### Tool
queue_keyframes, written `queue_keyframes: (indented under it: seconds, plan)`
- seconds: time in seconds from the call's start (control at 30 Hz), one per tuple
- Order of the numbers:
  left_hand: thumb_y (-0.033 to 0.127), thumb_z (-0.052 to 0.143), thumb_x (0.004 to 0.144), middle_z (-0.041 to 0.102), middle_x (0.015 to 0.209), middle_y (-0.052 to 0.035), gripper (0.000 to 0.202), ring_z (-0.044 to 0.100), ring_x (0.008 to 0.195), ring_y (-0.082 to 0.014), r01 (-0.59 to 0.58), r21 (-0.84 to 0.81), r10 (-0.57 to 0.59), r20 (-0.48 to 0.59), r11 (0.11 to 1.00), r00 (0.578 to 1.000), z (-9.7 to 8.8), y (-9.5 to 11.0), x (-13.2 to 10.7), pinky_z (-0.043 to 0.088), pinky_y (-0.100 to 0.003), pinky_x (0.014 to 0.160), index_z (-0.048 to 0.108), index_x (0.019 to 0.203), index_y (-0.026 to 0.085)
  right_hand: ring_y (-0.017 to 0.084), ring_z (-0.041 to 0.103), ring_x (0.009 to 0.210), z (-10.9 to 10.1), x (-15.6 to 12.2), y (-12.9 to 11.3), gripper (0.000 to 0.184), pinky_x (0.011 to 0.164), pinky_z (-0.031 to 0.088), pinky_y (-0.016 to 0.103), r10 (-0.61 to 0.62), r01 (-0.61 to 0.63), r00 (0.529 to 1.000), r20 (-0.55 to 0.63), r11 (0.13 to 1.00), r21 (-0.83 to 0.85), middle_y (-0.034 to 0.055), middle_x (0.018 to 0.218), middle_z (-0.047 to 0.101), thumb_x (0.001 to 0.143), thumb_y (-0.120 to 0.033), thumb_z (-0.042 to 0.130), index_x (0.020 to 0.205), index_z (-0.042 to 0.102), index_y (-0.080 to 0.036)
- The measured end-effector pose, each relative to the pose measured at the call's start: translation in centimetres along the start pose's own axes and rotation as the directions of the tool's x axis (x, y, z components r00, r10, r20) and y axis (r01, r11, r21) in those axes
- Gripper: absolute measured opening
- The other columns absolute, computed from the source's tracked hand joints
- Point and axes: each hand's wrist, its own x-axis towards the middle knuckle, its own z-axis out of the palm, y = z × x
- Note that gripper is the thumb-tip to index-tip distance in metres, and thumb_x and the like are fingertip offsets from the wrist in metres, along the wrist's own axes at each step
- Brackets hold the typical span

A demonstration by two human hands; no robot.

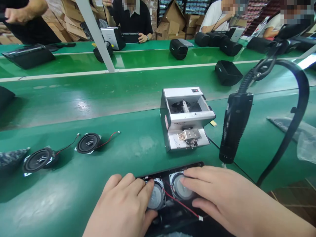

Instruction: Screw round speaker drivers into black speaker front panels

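A black panel (170,215) lies at the near edge of the green bench, with two round speakers set in it, magnets facing up. My left hand (123,204) curls around the left speaker (156,198), thumb low and fingers over its far side. On the right speaker (180,189) rest the fingers of my right hand (212,191), with the thumb lower beside it. A red and black wire (179,201) runs across the panel to a white plug. Beyond the panel stands a silver screw feeder (187,121). A black electric screwdriver (235,126) hangs at the right.
Two loose speakers, a nearer one (39,160) and another (88,143), lie face up at left. A conveyor (111,90) carries black speaker boxes (228,73). A white post (96,36) rises beyond. Co-workers sit across the line. A plastic bag (307,141) lies right.
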Motion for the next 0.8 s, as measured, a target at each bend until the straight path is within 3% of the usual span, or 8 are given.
queue_keyframes:
  seconds: [0.07,0.27,0.5,0.7,0.8]
  plan:
    - [0.032,0.092,0.084,0.083,0.104,0.0033,0.043,0.07,0.092,-0.0248,-0.012,-0.01,0.012,-0.003,1.0,1.0,0.0,-0.3,0.0,0.041,-0.041,0.082,0.078,0.125,0.029,0.026,0.079,0.094,0.2,-0.1,0.2,0.05,0.065,0.063,0.045,-0.034,0.034,0.999,-0.041,0.999,0.002,-0.0037,0.122,0.082,0.08,-0.016,0.09,0.125,0.072,-0.028]
    - [0.033,0.095,0.083,0.081,0.104,0.0038,0.049,0.069,0.09,-0.024,-0.043,-0.01,0.043,-0.02,0.999,0.999,0.1,-0.5,0.0,0.038,-0.041,0.08,0.076,0.128,0.028,0.031,0.079,0.104,0.6,0.2,0.1,0.04,0.067,0.068,0.05,-0.061,0.06,0.998,0.033,0.997,0.04,-0.0013,0.122,0.083,0.088,-0.019,0.085,0.125,0.072,-0.024]
    - [0.034,0.094,0.086,0.081,0.105,0.0035,0.051,0.069,0.089,-0.023,-0.053,-0.034,0.05,-0.073,0.998,0.996,0.6,-0.6,-0.7,0.038,-0.04,0.081,0.074,0.132,0.029,0.027,0.08,0.097,1.3,-0.2,0.3,0.031,0.08,0.071,0.048,-0.111,0.116,0.99,-0.091,0.992,0.054,0.0017,0.115,0.085,0.087,-0.021,0.085,0.117,0.077,-0.017]
    - [0.028,0.09,0.087,0.081,0.107,0.0,0.05,0.068,0.089,-0.0247,-0.111,0.042,0.115,-0.099,0.993,0.988,1.0,-0.8,-0.8,0.038,-0.042,0.081,0.072,0.133,0.024,0.029,0.078,0.105,1.4,-0.3,0.6,0.025,0.079,0.07,0.048,-0.104,0.104,0.995,-0.007,0.991,0.088,0.003,0.125,0.082,0.098,-0.021,0.075,0.123,0.074,-0.019]
    - [0.028,0.09,0.087,0.081,0.107,-0.0001,0.049,0.068,0.089,-0.0248,-0.12,0.035,0.123,-0.105,0.992,0.987,1.2,-1.0,-0.8,0.039,-0.041,0.08,0.072,0.133,0.024,0.026,0.077,0.106,1.2,0.1,0.8,0.026,0.088,0.07,0.045,-0.09,0.087,0.996,0.016,0.987,0.133,0.0003,0.125,0.081,0.092,-0.026,0.085,0.115,0.075,-0.021]
